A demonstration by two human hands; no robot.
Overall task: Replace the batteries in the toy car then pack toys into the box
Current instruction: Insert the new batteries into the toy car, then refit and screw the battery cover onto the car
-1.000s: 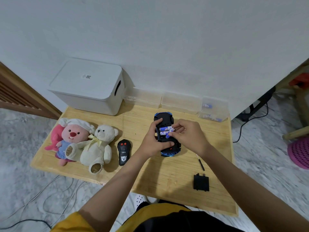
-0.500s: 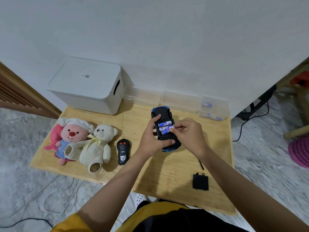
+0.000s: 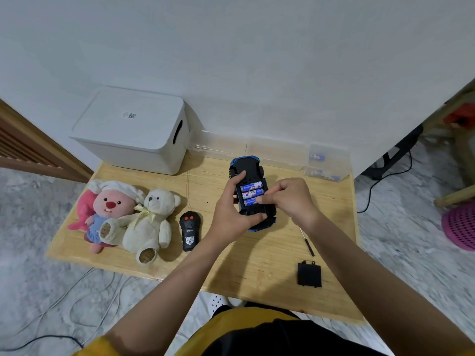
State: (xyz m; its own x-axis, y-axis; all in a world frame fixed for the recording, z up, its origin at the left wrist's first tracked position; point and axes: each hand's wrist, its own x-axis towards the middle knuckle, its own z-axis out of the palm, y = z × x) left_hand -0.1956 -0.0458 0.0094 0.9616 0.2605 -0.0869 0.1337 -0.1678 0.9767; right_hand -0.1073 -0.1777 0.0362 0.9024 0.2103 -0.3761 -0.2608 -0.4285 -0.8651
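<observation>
Left hand: left hand (image 3: 231, 209) grips the car (image 3: 253, 194) from its left side, thumb hooked under the near end, fingers curled over the black underside by the far wheels.
Right hand: right hand (image 3: 291, 199) has its fingers bent down, thumb tip pressing on the nearest battery; whether the other fingers touch it I cannot tell.
Batteries: three batteries (image 3: 251, 193), blue and silver cylinders, lie side by side across the open compartment.
Car: upside down above the table (image 3: 257, 273) near its middle, black plastic underside up, blue body edge showing at both ends, black wheels at the far end.
Arms: both forearms reach forward from the bottom edge and meet at the car, wrists bent slightly inward.
Cover: flat black square cover (image 3: 309, 274) lies on the table near its front right, well apart from the car.
Screwdriver: thin screwdriver (image 3: 307, 242) with a black handle lies between the cover and the right wrist.
Remote: black remote (image 3: 189, 231) with two red buttons lies left of the left hand.
Toys: cream bear (image 3: 150, 222) and pink plush (image 3: 108, 211), both soft and fuzzy, lie touching at the table's left.
Box: white lidded box (image 3: 133, 132), smooth plastic with rounded corners and a side slot, sits at the back left against the wall.
Trays: clear trays (image 3: 276, 154) line the back edge, the rightmost holding small blue items.
</observation>
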